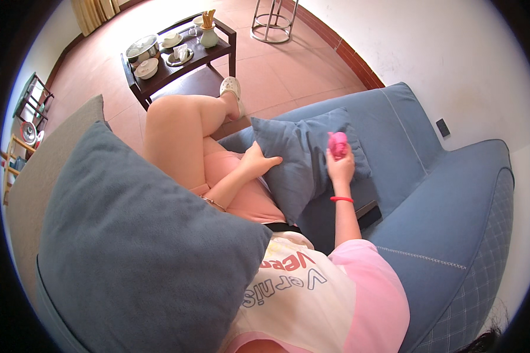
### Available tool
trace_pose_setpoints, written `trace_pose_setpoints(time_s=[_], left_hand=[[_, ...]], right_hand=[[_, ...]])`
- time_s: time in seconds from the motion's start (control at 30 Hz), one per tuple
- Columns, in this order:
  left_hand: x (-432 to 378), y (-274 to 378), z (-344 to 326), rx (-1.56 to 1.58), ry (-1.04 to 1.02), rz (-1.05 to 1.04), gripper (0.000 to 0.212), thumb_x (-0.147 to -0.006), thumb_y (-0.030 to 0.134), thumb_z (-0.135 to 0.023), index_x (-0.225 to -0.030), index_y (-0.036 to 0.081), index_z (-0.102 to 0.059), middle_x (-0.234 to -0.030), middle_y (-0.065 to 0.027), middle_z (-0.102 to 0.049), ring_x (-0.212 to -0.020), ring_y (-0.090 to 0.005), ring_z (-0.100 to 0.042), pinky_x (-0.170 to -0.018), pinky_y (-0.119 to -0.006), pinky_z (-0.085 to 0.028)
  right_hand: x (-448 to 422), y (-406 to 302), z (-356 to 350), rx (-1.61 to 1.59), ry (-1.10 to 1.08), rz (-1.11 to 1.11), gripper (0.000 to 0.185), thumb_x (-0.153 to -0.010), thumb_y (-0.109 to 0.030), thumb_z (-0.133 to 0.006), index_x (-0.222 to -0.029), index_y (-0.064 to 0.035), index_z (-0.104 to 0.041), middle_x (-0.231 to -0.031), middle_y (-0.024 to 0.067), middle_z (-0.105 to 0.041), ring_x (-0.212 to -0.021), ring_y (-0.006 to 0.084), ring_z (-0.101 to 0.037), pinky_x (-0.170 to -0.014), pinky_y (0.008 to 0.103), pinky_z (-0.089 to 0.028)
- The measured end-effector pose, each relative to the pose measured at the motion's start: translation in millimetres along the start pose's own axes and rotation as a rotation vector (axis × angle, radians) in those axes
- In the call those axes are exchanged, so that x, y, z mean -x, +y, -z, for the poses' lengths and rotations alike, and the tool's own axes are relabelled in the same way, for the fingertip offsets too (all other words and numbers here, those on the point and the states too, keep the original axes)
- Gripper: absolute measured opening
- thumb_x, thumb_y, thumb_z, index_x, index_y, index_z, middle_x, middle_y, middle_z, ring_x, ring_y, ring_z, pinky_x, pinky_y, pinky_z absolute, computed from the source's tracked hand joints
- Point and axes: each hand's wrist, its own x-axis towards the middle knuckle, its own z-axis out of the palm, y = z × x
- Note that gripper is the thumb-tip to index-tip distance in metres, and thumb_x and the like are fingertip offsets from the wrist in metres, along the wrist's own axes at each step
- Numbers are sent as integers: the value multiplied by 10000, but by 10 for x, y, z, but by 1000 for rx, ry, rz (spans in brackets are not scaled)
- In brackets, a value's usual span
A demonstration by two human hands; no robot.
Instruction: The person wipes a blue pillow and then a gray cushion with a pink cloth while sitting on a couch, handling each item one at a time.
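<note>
In my right hand (340, 169) is a small bright pink object (337, 140), raised above a blue square cushion (304, 141). Its exact kind is unclear, as fingers cover part of it. My left hand (259, 161) grips the near left edge of that cushion, thumb across its front and the fingers partly hidden. The cushion leans beside my lap on a blue fabric sofa (406, 194). Close to my right forearm lies a dark flat device (368, 215), possibly a phone, partly behind the arm.
A larger blue cushion (150, 247) fills the left foreground. Beyond my legs stands a dark coffee table (223, 50) with a lidded pot (143, 49), a white bowl (146, 69) and a pale green vase (209, 37). A metal stool (271, 28) is near the wall.
</note>
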Motion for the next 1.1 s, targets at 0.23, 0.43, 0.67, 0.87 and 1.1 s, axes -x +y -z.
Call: trace_pose_setpoints(time_s=[0.23, 0.43, 0.67, 0.87, 1.1], left_hand=[[-30, -122, -15, 35, 5, 19, 569, -697, 77, -697, -1204, -14, -456, -1151, -132, -565, -1059, -220, -533, -921, -307, -410], [-38, -156, -32, 121, 17, -10, 485, -708, 69, -688, -1154, 5, -511, -1095, -106, -592, -1003, -185, -547, -867, -311, -439], [-51, -156, 64, 106, -11, -13, 333, -724, 140, -669, -1013, 4, -575, -978, -137, -627, -905, -214, -578, -783, -327, -460], [71, 120, 90, -243, 23, 93, 333, -725, 156, -685, -973, -38, -577, -911, -186, -643, -861, -249, -625, -762, -351, -472], [128, 94, 67, -188, -64, -140, 293, -750, 114, -661, -964, -69, -579, -915, -196, -647, -884, -275, -625, -775, -348, -472]], right_hand=[[370, -565, -104, -242, -376, 88, 468, -718, -215, -668, -1118, -48, -490, -936, 210, -606, -853, 381, -598, -716, 420, -482], [443, -1153, 340, -655, -477, 205, 435, -704, -201, -708, -1062, -34, -526, -918, 189, -624, -873, 312, -628, -739, 346, -482], [400, -1534, 140, -750, -446, 386, 404, -686, -158, -696, -1034, -12, -552, -908, 155, -615, -853, 269, -615, -752, 330, -470], [7, -1569, -86, -554, -193, 395, 415, -659, -233, -712, -995, -29, -578, -905, 181, -611, -862, 348, -587, -748, 384, -467], [-606, -1162, -617, -87, -189, 162, 509, -609, -388, -742, -1020, -139, -575, -996, 151, -555, -857, 338, -593, -739, 420, -490]])
